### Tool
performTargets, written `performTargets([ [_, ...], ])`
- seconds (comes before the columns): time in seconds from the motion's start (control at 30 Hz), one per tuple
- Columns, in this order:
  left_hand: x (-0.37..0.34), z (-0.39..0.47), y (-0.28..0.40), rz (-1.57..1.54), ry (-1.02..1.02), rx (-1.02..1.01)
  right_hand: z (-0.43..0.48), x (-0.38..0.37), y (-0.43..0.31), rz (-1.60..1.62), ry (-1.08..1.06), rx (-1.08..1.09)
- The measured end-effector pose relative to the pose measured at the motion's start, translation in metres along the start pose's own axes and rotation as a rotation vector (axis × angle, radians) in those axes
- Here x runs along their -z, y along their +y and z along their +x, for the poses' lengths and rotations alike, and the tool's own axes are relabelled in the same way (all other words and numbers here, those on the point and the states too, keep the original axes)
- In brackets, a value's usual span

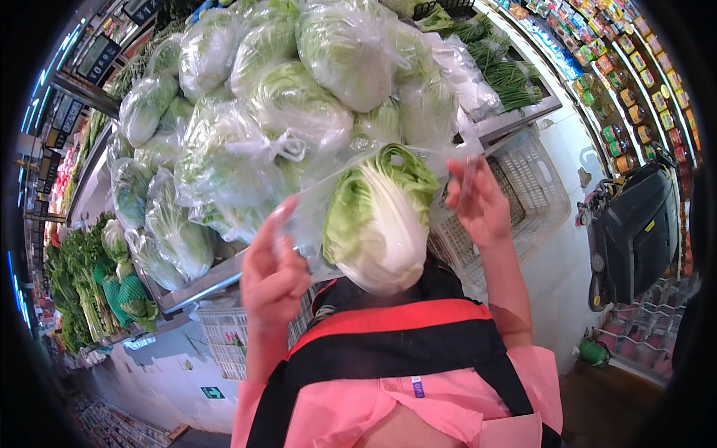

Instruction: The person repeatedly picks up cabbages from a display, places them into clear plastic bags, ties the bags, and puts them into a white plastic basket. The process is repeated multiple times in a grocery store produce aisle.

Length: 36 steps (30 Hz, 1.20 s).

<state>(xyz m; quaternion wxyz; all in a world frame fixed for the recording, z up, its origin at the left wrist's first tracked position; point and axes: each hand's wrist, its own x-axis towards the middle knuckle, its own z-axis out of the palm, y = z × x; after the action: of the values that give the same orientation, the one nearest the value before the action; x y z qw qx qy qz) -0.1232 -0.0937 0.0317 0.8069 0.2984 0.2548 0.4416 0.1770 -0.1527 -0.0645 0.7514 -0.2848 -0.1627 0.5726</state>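
Note:
A bare napa cabbage (386, 224), white at the base with loose green leaves, lies close in front of my body. A clear plastic bag (311, 224) is stretched between my hands around the cabbage's leafy end; I cannot tell how much of the cabbage is inside it. My left hand (275, 274) grips the bag's edge on the left, with its fingers curled. On the right, my right hand (480, 204) pinches the opposite side of the film, held a little farther from my body. Neither hand plainly touches the cabbage.
Bagged napa cabbages (347, 56) are heaped on the display stand just beyond. White plastic crates (543, 190) stand below its edge. Bundled green vegetables (507, 73) lie at back right, leafy stalks (84, 285) at left. A dark wheeled machine (636, 229) stands right, near stocked shelves (633, 84).

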Motion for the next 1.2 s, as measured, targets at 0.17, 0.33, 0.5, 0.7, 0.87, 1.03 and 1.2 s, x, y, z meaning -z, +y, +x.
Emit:
performTargets([
  [0.17, 0.007, -0.008, 0.031, 0.064, -0.125, -0.166, -0.013, 0.004, 0.005, 0.172, -0.214, -0.227],
  [0.33, 0.037, -0.018, 0.023, 0.483, 0.022, 0.234, -0.047, 0.003, -0.012, 0.283, -0.153, -0.286],
  [0.5, 0.056, -0.048, -0.024, 0.736, 0.052, 0.579, -0.101, 0.016, -0.009, -0.053, -0.021, -0.378],
  [0.7, 0.031, -0.001, -0.015, 0.372, -0.191, 0.139, -0.04, -0.012, -0.026, 0.145, -0.265, 0.003],
  [0.87, 0.008, 0.015, 0.007, 0.273, -0.02, -0.139, -0.009, -0.055, -0.056, 0.865, -0.196, -0.079],
  [1.03, 0.003, -0.005, 0.014, 0.394, -0.091, 0.047, -0.012, -0.064, -0.037, 0.49, -0.157, -0.135],
  [1.2, 0.008, 0.024, 0.024, 0.197, -0.005, -0.177, 0.026, -0.077, -0.039, 0.68, -0.179, -0.178],
])
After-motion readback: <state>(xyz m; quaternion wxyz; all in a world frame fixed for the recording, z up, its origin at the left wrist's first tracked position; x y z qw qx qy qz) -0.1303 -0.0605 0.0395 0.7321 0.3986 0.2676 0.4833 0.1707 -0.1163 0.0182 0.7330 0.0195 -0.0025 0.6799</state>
